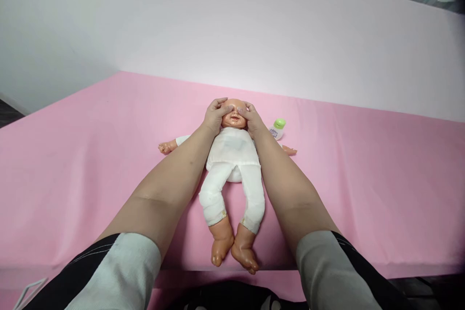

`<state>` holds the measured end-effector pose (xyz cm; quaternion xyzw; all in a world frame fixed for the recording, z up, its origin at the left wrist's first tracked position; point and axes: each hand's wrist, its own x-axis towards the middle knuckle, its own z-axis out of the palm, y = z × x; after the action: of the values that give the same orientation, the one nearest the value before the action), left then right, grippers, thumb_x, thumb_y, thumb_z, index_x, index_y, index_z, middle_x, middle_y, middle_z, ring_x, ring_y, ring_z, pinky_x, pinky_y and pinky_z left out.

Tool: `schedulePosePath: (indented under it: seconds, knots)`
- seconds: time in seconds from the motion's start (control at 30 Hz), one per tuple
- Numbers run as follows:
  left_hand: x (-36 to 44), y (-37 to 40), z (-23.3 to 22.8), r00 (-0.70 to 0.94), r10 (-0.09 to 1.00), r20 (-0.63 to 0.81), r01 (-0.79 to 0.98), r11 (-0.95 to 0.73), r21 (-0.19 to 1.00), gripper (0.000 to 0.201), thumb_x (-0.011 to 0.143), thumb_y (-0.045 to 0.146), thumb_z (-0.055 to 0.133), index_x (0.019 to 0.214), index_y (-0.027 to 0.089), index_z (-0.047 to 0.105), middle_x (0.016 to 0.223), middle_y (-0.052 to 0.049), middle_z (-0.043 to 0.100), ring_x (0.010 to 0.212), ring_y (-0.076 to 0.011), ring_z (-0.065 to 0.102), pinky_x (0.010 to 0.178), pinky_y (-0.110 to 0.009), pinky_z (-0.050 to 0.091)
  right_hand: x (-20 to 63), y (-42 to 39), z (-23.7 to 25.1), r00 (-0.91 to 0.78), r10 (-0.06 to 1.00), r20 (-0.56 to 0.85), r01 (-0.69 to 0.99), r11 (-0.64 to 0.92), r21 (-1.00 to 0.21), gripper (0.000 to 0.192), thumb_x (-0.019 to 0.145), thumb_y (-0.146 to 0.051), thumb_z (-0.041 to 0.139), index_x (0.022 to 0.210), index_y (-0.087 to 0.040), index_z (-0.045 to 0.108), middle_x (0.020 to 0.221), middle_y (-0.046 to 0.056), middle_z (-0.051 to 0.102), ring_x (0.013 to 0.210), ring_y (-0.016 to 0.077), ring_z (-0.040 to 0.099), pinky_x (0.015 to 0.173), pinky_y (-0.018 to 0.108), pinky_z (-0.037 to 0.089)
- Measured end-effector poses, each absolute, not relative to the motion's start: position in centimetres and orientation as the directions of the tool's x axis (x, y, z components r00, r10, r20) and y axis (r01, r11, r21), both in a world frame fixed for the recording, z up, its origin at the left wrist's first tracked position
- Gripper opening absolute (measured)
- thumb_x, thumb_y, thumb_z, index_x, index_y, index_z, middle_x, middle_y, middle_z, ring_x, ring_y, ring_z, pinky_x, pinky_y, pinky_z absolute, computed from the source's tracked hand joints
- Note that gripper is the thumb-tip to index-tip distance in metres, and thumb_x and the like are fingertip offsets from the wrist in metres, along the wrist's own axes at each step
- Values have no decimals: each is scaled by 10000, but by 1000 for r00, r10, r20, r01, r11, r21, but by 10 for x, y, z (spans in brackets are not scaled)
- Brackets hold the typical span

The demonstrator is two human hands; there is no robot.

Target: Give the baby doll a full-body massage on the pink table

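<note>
A baby doll (234,150) with a white cloth body lies on its back, feet toward me. Its plastic head is cupped between my two hands. My left hand (215,115) wraps the left side of the head, with its thumb laid across the eye area. From the other side my right hand (252,117) curves round the head, its thumb also over the eyes. The fingertips rest along the sides and top of the head. Just right of my right forearm lies a small clear bottle (276,131) with a green cap, partly hidden by that arm.
The doll lies on a padded table with a pink cover (363,179). A plain white wall (232,24) stands right behind the table. The front edge of the table runs just below the doll's feet. A white metal handle (31,290) shows at the lower left.
</note>
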<state>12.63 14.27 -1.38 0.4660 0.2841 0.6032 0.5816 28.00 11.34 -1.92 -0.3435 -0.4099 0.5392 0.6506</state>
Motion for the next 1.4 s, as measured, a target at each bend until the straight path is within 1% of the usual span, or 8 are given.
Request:
schedulePosePath:
  seconds: [0.27, 0.5, 0.63, 0.8, 0.93, 1.1, 1.2, 1.4]
  knots:
    - [128, 153, -19, 56, 970, 237, -338, -205, 918, 541, 655, 333, 912, 1134, 212, 692, 1106, -66, 706, 1006, -274, 747, 950, -444, 631, 276, 121, -20, 171, 973, 155, -296, 201, -934, 620, 706, -442, 988, 1146, -288, 579, 1030, -20, 743, 911, 214, 769, 904, 416, 668]
    - [131, 163, -24, 66, 983, 170, -348, -136, 927, 316, 791, 327, 749, 1089, 235, 699, 960, -16, 713, 980, -239, 721, 951, -384, 612, 276, 137, -33, 207, 963, 171, -343, 235, -909, 320, 872, -461, 832, 1050, -260, 658, 999, -13, 761, 979, 212, 751, 1034, 450, 632]
    - [129, 166, -29, 11, 975, 222, -291, -209, 933, 272, 835, 339, 707, 1085, 233, 727, 988, -18, 748, 1021, -234, 722, 976, -356, 593, 275, 141, -37, 221, 950, 221, -300, 282, -911, 311, 915, -498, 772, 1121, -276, 704, 1122, 2, 792, 1134, 230, 742, 1097, 473, 601]
    - [116, 150, -26, -42, 884, 465, 236, -443, 865, 297, 1020, 366, 548, 1137, 229, 784, 1205, -75, 803, 1183, -256, 712, 1084, -370, 531, 278, 123, -34, 369, 887, 276, 221, 204, -954, 354, 1057, -576, 544, 1153, -289, 728, 1221, 28, 796, 1234, 239, 715, 1107, 421, 567]
    - [107, 122, -15, 3, 880, 476, 651, -363, 667, 434, 1107, 320, 373, 1166, 194, 784, 1257, -168, 792, 1197, -323, 716, 1073, -441, 514, 281, 96, -26, 444, 842, 307, 541, 22, -841, 422, 1140, -536, 388, 1060, -258, 696, 1118, 95, 798, 1106, 289, 741, 1033, 419, 565]
    - [96, 97, -9, 136, 909, 394, 697, -371, 614, 455, 1110, 331, 359, 1243, 191, 771, 1292, -185, 792, 1190, -346, 731, 1021, -444, 530, 286, 71, -13, 353, 873, 337, 593, 69, -802, 445, 1148, -550, 418, 1003, -246, 709, 1024, 111, 809, 1029, 289, 749, 986, 412, 576]
    - [87, 93, -8, 203, 901, 383, 650, -416, 635, 458, 1110, 473, 418, 1225, 214, 778, 1197, -130, 825, 1089, -312, 756, 940, -393, 555, 290, 63, -6, 233, 914, 333, 597, 135, -791, 382, 1076, -596, 601, 1123, -249, 754, 1120, 75, 834, 1047, 248, 769, 970, 364, 593]
    - [86, 95, -6, 242, 912, 332, 638, -408, 654, 551, 933, 646, 699, 1235, 188, 748, 1148, -140, 817, 1006, -333, 751, 823, -380, 535, 290, 56, 3, 103, 953, 286, 529, 191, -827, 722, 790, -637, 916, 1359, -227, 740, 1242, 87, 831, 1117, 256, 782, 995, 368, 614]
